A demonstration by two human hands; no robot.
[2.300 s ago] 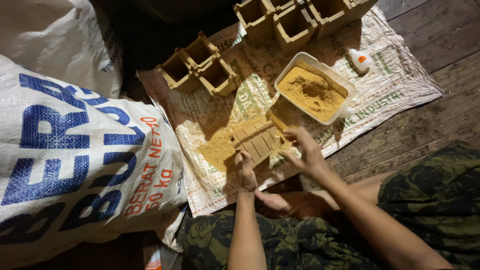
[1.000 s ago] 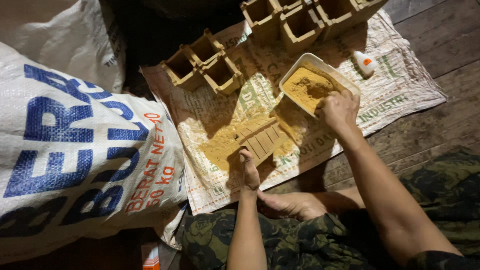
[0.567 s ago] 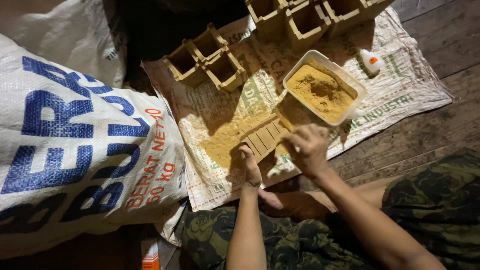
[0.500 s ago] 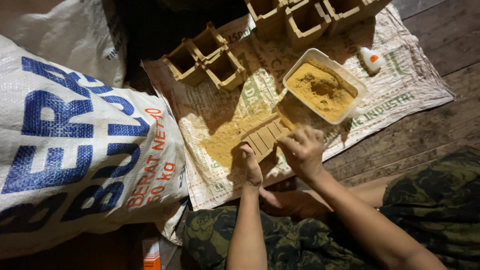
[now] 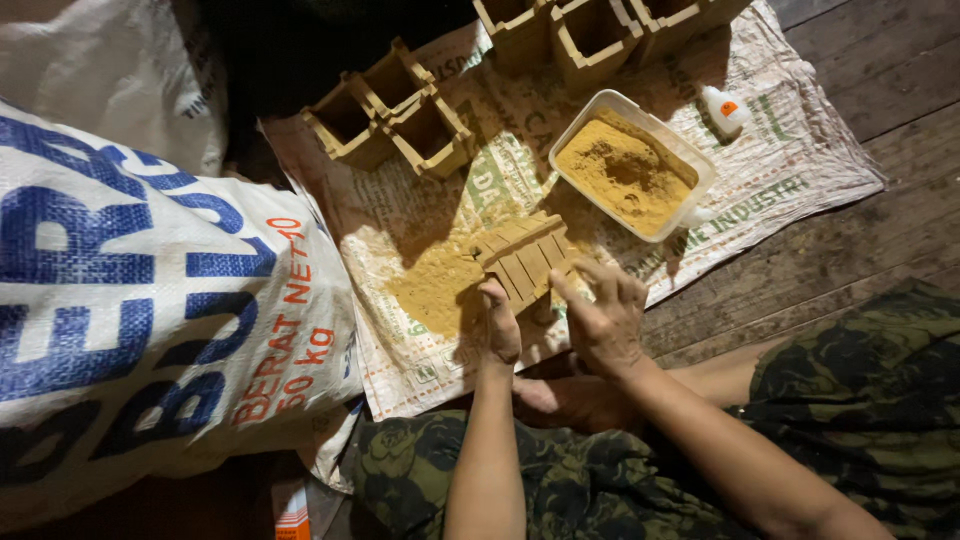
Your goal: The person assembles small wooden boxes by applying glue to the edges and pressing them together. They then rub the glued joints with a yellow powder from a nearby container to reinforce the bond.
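Observation:
A small box of wooden slats (image 5: 522,257) lies on its side on a printed woven sack (image 5: 470,180) spread on the floor. My left hand (image 5: 499,325) presses on its near left edge and steadies it. My right hand (image 5: 603,318) is at its near right edge, with the fingers bent and the fingertips touching the slats. A heap of yellow-brown sawdust (image 5: 432,288) lies just left of the box. A white rectangular tub (image 5: 632,166) of the same powder stands beyond my right hand.
Finished open wooden boxes stand at the back left (image 5: 392,115) and along the top edge (image 5: 590,30). A small white glue bottle with an orange mark (image 5: 724,108) lies right of the tub. A large white sack with blue print (image 5: 140,300) fills the left. Dark floorboards (image 5: 860,220) lie at the right.
My right hand went to the tub of sawdust, then came back to the slatted box. My left hand stayed on the box. The camera shifted slightly.

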